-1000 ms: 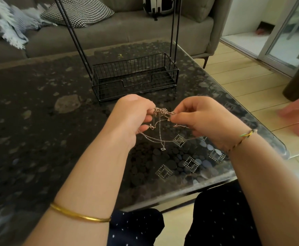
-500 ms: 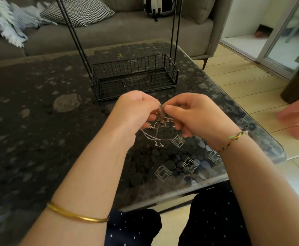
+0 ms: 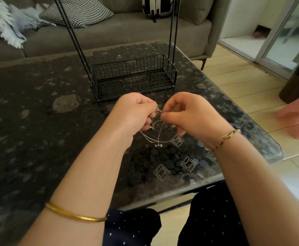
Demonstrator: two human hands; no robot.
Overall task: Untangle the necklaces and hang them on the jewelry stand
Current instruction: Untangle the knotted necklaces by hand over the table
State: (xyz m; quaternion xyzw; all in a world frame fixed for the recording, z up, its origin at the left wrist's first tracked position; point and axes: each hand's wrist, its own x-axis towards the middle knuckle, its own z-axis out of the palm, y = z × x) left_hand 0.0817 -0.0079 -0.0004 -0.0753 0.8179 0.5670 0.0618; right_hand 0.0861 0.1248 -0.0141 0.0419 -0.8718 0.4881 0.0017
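**Inspector:** Location of the necklaces (image 3: pixel 156 137)?
**Assistant:** Held above the table's (image 3: pixel 38 121) near side, knot between both hands, loops hanging below; the stand (image 3: pixel 132 68) sits farther off.
**Inspector:** Grip?
**Assistant:** The left hand (image 3: pixel 136 114) and the right hand (image 3: pixel 191 114) each pinch the knot (fingertips nearly touching).
**Inspector:** Handling?
**Assistant:** Judged light, limp, easily kinked; take single strands just beside the knot.

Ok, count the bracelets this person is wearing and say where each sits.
2. A gold bangle sits far up the left forearm; a woven cord bracelet circles the right wrist. Both forearms are in view, so a hidden one is unlikely.
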